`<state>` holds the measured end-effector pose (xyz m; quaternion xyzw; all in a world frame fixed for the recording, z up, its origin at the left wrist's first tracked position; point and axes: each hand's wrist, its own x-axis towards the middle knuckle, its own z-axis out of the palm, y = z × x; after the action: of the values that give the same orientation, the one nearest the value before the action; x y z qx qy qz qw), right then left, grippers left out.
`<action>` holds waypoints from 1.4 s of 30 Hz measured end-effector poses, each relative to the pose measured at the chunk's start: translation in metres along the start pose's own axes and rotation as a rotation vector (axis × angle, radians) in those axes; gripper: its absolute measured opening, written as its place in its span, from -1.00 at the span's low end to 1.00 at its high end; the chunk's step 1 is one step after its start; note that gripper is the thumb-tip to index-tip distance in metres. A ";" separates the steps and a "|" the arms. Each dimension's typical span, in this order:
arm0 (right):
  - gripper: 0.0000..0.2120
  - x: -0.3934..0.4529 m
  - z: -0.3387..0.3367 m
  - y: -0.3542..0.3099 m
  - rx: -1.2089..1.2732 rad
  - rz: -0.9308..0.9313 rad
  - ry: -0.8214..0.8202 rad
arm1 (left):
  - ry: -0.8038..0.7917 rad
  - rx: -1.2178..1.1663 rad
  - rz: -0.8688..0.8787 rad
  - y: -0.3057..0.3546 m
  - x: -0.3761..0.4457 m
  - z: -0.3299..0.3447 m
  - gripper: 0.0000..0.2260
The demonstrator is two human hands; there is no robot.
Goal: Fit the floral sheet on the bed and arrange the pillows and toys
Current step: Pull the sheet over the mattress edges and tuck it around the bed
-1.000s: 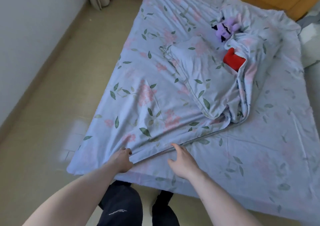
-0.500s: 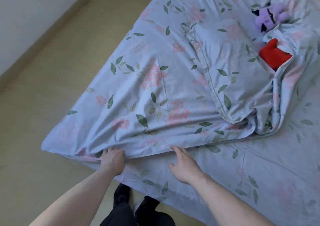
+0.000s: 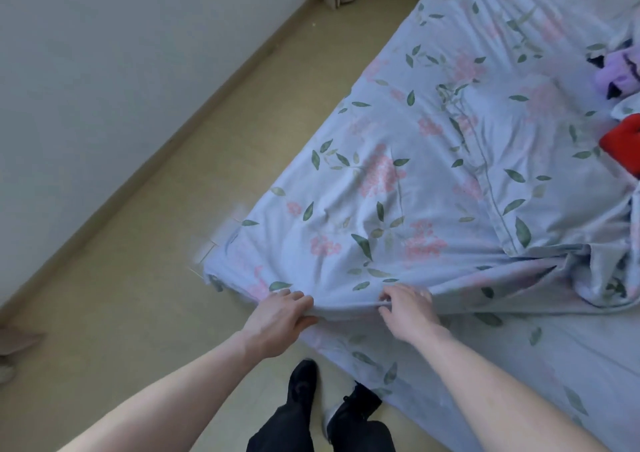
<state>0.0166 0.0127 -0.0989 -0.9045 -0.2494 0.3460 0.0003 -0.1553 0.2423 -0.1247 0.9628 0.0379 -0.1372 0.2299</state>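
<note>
Both hands pinch the floral sheet (image 3: pixel 381 209) hem: left hand (image 3: pixel 277 316), right hand (image 3: pixel 408 308), fingers curled; light, limp cloth; grip edge near corner.

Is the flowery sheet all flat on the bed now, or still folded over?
Still folded over. The floral sheet lies doubled back on itself, its edge gripped by the left hand and right hand, and it bunches up at the right.

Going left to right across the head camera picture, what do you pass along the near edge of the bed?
Beige floor → left hand gripping the floral sheet's folded edge → right hand → bunched sheet folds.
</note>
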 end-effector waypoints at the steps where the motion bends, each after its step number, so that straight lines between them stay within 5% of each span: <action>1: -0.87 -0.005 -0.006 -0.004 -0.025 -0.008 -0.010 | -0.009 0.024 0.006 0.001 -0.006 -0.009 -0.68; 4: -0.61 -0.025 -0.016 -0.009 0.059 -0.034 -0.031 | -0.051 0.064 -0.041 0.001 -0.019 -0.021 -0.70; 10: -0.50 -0.070 -0.033 -0.003 0.156 -0.026 -0.025 | -0.125 0.149 -0.176 -0.002 -0.040 -0.033 -0.94; 15: -0.73 -0.101 -0.043 -0.008 0.023 -0.063 -0.061 | -0.164 0.202 -0.210 0.020 -0.046 -0.044 -0.93; 20: -0.85 -0.117 -0.057 -0.017 0.056 -0.007 0.014 | -0.265 0.233 -0.286 0.069 -0.043 -0.060 -0.71; 26: -0.77 -0.121 -0.082 -0.017 0.109 -0.042 0.096 | -0.140 0.195 -0.104 0.147 -0.012 -0.072 -0.55; 32: -0.72 -0.124 -0.091 -0.003 0.137 -0.112 0.098 | -0.031 0.213 -0.187 0.181 0.021 -0.090 -0.88; 42: -0.76 -0.138 -0.114 0.111 -0.243 -0.098 0.025 | 0.102 0.132 -0.226 0.191 0.004 -0.080 -0.83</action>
<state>0.0505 -0.1274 0.0548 -0.8887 -0.3336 0.3017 -0.0894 -0.1062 0.1078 0.0254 0.9711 0.1485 -0.1153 0.1468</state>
